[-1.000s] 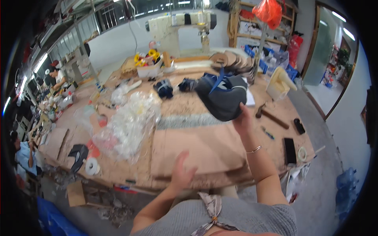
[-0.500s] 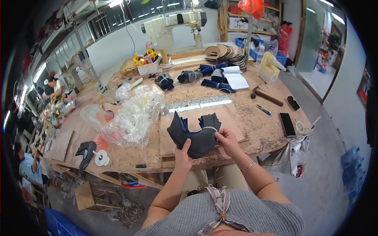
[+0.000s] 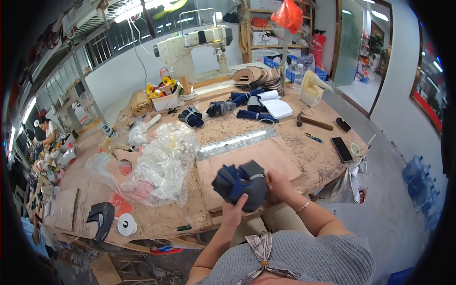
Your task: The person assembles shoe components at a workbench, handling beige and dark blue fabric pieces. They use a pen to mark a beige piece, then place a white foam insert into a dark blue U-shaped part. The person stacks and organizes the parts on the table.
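Observation:
My left hand (image 3: pixel 233 212) holds a bundle of dark grey and navy cut pieces (image 3: pixel 256 194) above the near edge of the table, its thumb pressed on the front. At the bundle's right side, my right hand (image 3: pixel 279 184) has its fingers closed by a pale tie band (image 3: pixel 257 176) that runs across the pieces. Below the bundle lies a flat tan board (image 3: pixel 247 154) with a shiny metal strip (image 3: pixel 232 144) along its far side. Similar tied bundles (image 3: pixel 191 117) rest farther back, beside an open notebook (image 3: pixel 278 108).
Crumpled clear plastic (image 3: pixel 164 159) spreads over the table's left half. A white spool (image 3: pixel 127 223) sits near the front left edge. To the right are a hammer (image 3: pixel 316 123), a phone (image 3: pixel 341 149) and a glue pot (image 3: pixel 312 90). A sewing machine (image 3: pixel 190 52) stands behind.
The bundle has turned and its pieces have fanned toward the left, showing more navy. Both hands stay on it. The whole view has shifted and tilted slightly.

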The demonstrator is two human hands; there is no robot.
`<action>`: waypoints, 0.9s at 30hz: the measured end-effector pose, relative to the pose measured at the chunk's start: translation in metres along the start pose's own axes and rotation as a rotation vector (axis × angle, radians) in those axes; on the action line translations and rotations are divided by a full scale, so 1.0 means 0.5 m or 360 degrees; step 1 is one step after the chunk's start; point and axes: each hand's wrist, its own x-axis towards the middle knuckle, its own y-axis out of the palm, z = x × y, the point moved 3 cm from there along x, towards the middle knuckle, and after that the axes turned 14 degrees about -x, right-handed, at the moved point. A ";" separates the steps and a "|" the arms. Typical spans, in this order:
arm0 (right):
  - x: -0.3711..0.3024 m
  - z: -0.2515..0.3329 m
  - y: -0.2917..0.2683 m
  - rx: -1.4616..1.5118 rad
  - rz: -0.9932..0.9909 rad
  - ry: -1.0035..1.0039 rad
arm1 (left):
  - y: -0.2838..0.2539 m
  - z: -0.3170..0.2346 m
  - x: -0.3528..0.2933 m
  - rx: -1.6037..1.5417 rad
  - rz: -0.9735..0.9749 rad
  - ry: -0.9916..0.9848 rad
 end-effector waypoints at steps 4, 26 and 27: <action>0.060 -0.137 -0.041 -0.0249 -0.0333 0.0521 | 0.006 -0.009 -0.021 -0.0372 0.0208 -0.0526; 0.207 -0.367 -0.028 0.1441 0.0360 0.1219 | 0.096 0.016 0.101 -0.0743 0.0163 -0.0275; 0.197 -0.478 -0.042 0.0930 0.0396 0.1064 | 0.101 0.023 0.117 -0.0814 0.0074 -0.0334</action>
